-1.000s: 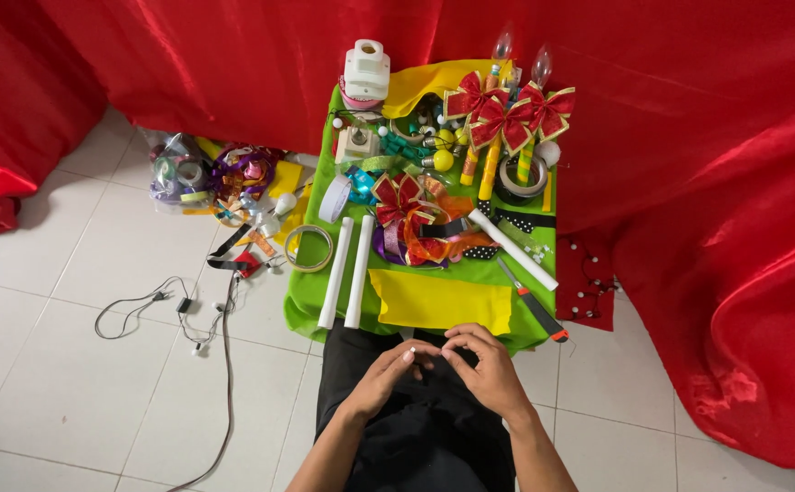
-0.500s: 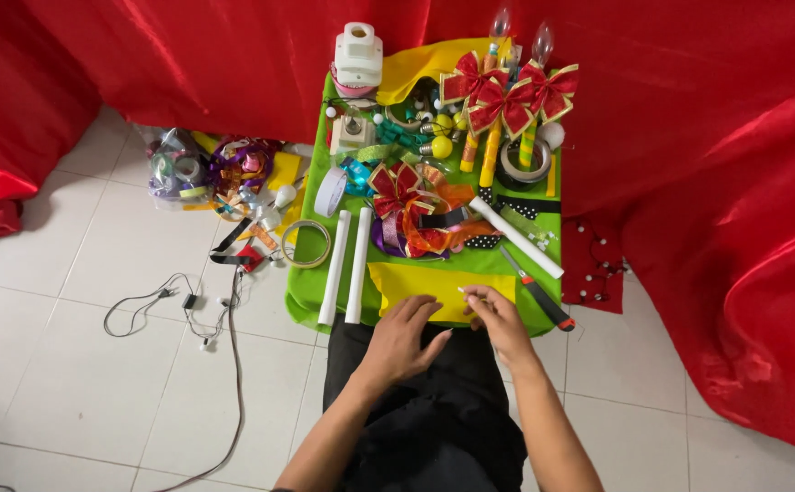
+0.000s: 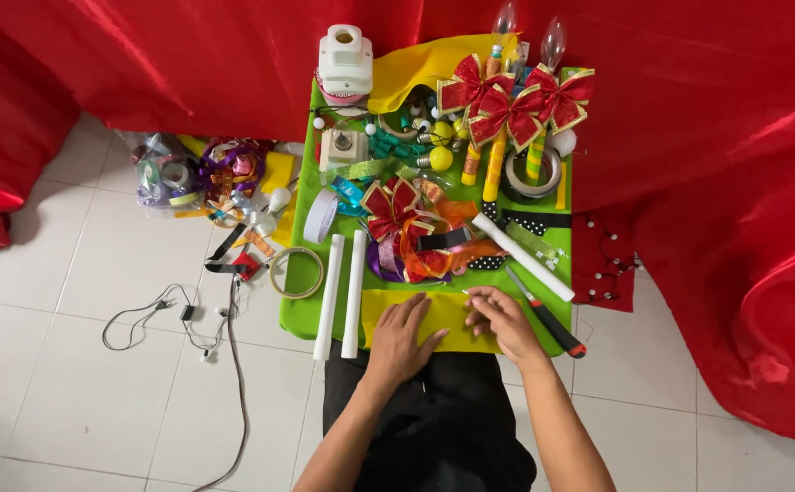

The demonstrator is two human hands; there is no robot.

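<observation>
The person's left hand (image 3: 400, 333) lies flat and open, palm down, on the yellow sheet (image 3: 443, 308) at the near edge of the green-covered counter (image 3: 304, 310). The right hand (image 3: 499, 319) rests on the same sheet just right of it, its fingers curled; whether they pinch something small cannot be told. Two white tubes (image 3: 341, 281) lie side by side just left of the sheet, and a roll of tape (image 3: 294, 272) sits beyond them at the counter's left edge. A red-handled cutter (image 3: 552, 321) lies just right of the sheet, with a third white tube (image 3: 534, 256) angled above it. Behind the sheet sits a heap of ribbons with a red bow (image 3: 394, 202). On the floor, well left of the sheet, a clear bag (image 3: 163, 173) holds tape rolls and ribbon spools.
</observation>
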